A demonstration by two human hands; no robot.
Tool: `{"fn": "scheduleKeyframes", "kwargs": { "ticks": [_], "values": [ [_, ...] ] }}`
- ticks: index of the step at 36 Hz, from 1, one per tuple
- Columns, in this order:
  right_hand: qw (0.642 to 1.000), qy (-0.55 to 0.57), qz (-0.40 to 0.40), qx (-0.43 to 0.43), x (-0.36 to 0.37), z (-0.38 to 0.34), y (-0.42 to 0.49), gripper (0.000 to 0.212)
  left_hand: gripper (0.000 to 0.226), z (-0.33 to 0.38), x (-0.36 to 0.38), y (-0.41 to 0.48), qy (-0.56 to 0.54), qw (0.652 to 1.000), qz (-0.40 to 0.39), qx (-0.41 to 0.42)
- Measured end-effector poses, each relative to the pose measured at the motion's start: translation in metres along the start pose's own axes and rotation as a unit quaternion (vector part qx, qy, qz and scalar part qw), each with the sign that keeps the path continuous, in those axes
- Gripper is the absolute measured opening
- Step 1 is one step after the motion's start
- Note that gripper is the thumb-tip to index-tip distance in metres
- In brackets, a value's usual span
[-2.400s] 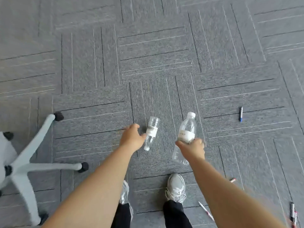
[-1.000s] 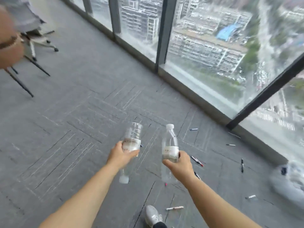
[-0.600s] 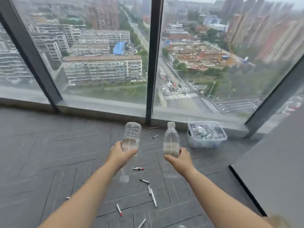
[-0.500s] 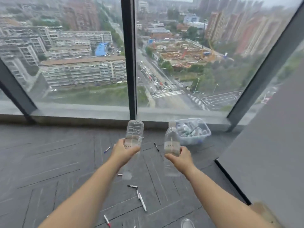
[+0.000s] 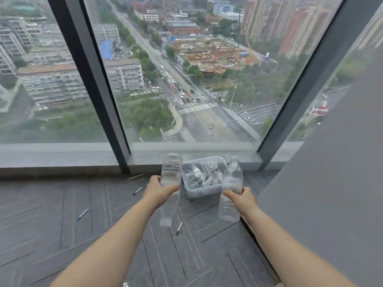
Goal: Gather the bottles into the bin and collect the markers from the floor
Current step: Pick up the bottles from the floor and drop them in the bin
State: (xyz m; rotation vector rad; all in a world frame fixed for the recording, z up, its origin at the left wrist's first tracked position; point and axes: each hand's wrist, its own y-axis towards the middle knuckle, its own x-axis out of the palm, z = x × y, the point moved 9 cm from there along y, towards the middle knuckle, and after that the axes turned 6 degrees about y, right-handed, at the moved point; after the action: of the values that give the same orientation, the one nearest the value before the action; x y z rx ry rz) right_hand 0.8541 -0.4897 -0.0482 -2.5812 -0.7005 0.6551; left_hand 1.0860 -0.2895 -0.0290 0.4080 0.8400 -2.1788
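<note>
Facing bin (image 5: 204, 193) at window (image 5: 186, 79) base, other bottles (image 5: 199, 176) inside.
Left hand (image 5: 158, 191) gripping inverted bottle (image 5: 171, 172), right hand (image 5: 241, 196) gripping upright bottle (image 5: 232, 179), either side of bin; markers (image 5: 82, 214) loose on carpet (image 5: 62, 241).

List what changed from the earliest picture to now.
The left hand, then only reaching, now grips the inverted bottle, lifted off the carpet. The right hand raised its upright bottle too. The person turned and walked to the window, so the bin now sits just ahead, between both bottles. Unchanged: both grips over the last second; markers still lie on the carpet.
</note>
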Motion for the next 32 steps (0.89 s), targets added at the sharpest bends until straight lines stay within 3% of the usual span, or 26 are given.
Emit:
{"fn": "scheduleKeyframes", "kwargs": {
  "ticks": [5,9,22,32],
  "values": [
    [1.0,0.016,-0.002,0.015,-0.001,-0.017,0.052,0.048,0.067,0.033,0.014,0.054,-0.003,1.0,-0.003,-0.016],
    [0.999,0.027,0.002,0.038,0.002,-0.022,0.101,0.055,0.07,0.054,0.032,0.109,-0.001,0.999,-0.026,-0.026],
    [0.997,-0.002,0.026,0.066,0.003,-0.061,0.259,0.045,0.074,0.11,0.098,0.271,0.016,0.995,-0.086,-0.053],
    [0.997,-0.016,-0.009,0.072,0.004,-0.092,0.384,0.05,0.067,0.125,0.115,0.343,0.003,0.994,-0.044,-0.095]
  ]
}}
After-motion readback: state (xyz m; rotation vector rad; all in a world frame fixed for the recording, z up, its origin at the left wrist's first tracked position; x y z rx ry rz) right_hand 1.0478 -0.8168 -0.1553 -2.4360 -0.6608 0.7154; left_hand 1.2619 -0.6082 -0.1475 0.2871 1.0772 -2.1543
